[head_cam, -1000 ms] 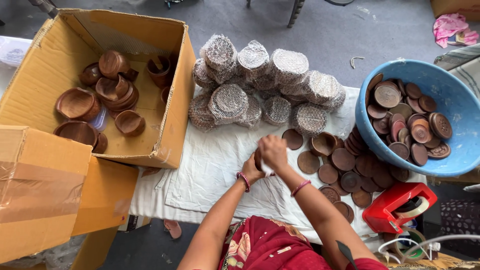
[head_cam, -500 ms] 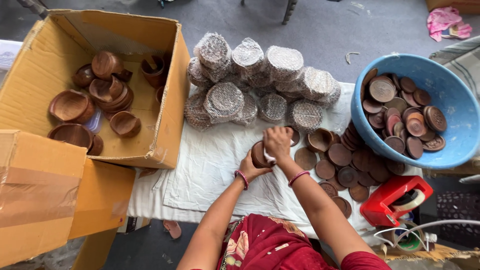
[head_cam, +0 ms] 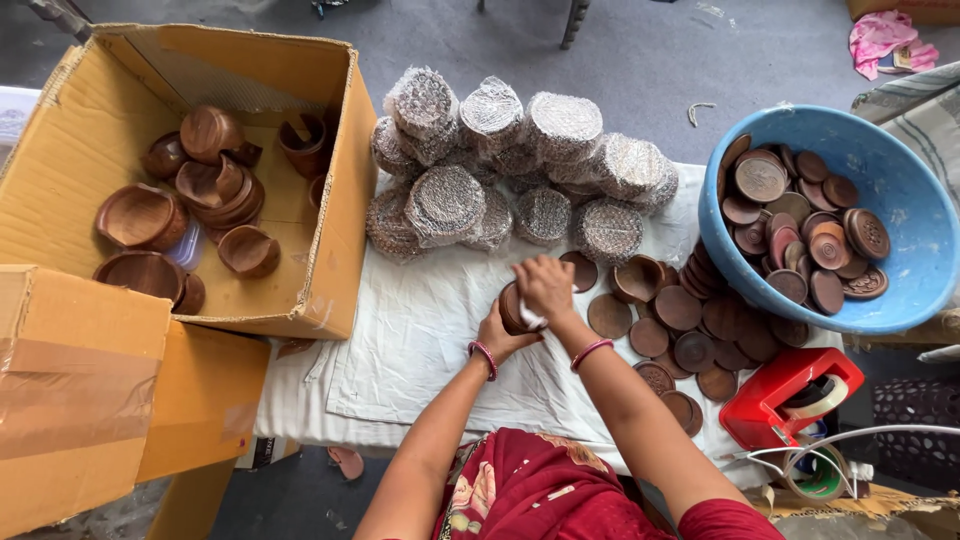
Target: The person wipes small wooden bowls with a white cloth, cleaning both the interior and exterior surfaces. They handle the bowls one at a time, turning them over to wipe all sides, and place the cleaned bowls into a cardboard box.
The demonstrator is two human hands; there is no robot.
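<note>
My left hand [head_cam: 497, 332] cups a small stack of round brown wooden discs [head_cam: 512, 306] from below, fingers curled shut around it, while my right hand [head_cam: 545, 288] lies over the top of the same stack, fingers pressed together, with a bit of white wrap [head_cam: 531, 319] showing under them. The stack is held just above the white cloth [head_cam: 420, 340] that covers the table, about at its middle.

Just to the right of my hands, loose wooden discs [head_cam: 690, 335] lie spread over the cloth toward its right edge. At the far edge sits a heap of wrapped bundles [head_cam: 520, 170], each round and covered in netted foam. A blue plastic tub [head_cam: 905, 250] full of more brown discs stands at the far right corner, overhanging the cloth. A red tape dispenser [head_cam: 790, 395] rests at the near right corner. An open cardboard box [head_cam: 160, 190] holding wooden bowls sits at the left edge of the table.
</note>
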